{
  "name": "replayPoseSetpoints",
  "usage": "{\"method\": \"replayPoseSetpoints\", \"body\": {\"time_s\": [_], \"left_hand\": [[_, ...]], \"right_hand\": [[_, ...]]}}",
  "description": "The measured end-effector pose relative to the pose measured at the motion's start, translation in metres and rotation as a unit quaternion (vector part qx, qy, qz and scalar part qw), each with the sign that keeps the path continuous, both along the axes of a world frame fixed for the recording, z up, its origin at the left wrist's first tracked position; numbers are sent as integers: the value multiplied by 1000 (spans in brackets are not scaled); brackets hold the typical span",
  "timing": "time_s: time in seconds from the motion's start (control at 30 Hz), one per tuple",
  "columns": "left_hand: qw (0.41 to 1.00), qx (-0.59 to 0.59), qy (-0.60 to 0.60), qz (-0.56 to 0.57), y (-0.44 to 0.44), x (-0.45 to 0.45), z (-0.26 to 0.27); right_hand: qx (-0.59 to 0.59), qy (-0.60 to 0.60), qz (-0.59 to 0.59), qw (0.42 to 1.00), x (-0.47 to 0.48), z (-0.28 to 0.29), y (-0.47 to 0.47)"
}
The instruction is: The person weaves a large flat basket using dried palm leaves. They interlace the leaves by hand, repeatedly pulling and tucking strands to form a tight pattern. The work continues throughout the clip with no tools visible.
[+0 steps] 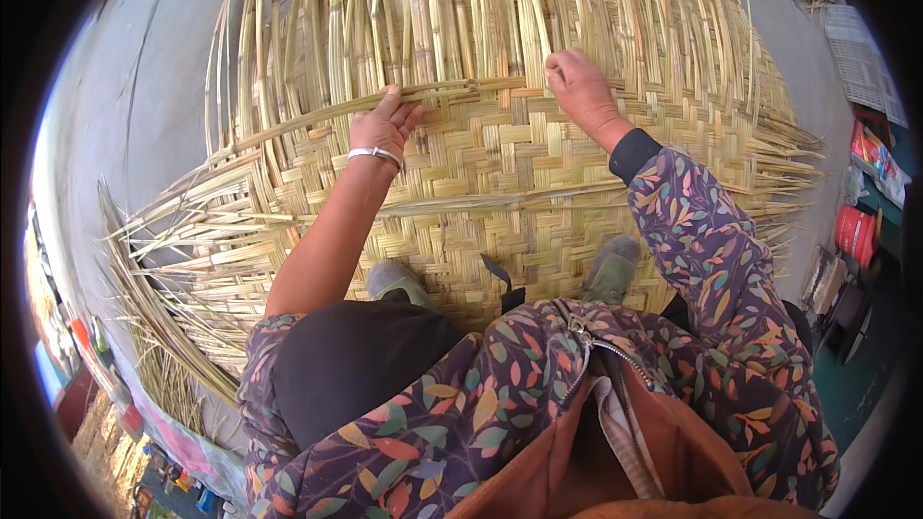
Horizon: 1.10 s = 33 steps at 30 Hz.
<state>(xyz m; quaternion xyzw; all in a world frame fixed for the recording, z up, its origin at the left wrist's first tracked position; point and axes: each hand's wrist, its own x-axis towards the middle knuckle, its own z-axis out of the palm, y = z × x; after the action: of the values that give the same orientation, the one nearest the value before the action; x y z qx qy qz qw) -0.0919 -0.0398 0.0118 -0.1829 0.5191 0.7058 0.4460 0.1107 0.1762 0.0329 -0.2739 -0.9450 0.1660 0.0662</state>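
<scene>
A large mat of woven split reed (461,151) lies under me, with loose lengthwise strips (438,14) fanning out beyond its weave. My left hand (382,126) holds a long crosswise strip (296,121) between thumb and fingers at the weave's far edge. That strip runs left past the mat's side and right toward my other hand. With fingers curled closed, my right hand (583,90) pinches a lengthwise strip (535,21) just beyond the same edge. Its fingertips are partly hidden. Nearer me, another loose strip (469,202) lies across the woven part.
My shoes (611,267) rest on the mat, a small dark strap-like object (496,270) between them. Loose reed strips (162,324) lie at the left. Along the right stand a red tub (856,234), a white plastic crate (862,61) and a printed bag (876,158).
</scene>
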Motion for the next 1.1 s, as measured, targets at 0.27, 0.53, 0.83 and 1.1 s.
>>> {"method": "replayPoseSetpoints", "body": {"time_s": [0.27,0.53,0.83,1.1], "left_hand": [[982,133,32,-131,-30,-25,11],[943,110,113,-295,23,-51,43],[708,-236,408,-526,148,-46,34],[625,-333,506,-493,174,-46,23]], "right_hand": [[-97,-92,121,984,-51,7,-32],[-77,-40,63,994,-55,20,-32],[-175,70,-138,972,-49,24,-49],[-236,118,-178,948,-44,24,-51]]}}
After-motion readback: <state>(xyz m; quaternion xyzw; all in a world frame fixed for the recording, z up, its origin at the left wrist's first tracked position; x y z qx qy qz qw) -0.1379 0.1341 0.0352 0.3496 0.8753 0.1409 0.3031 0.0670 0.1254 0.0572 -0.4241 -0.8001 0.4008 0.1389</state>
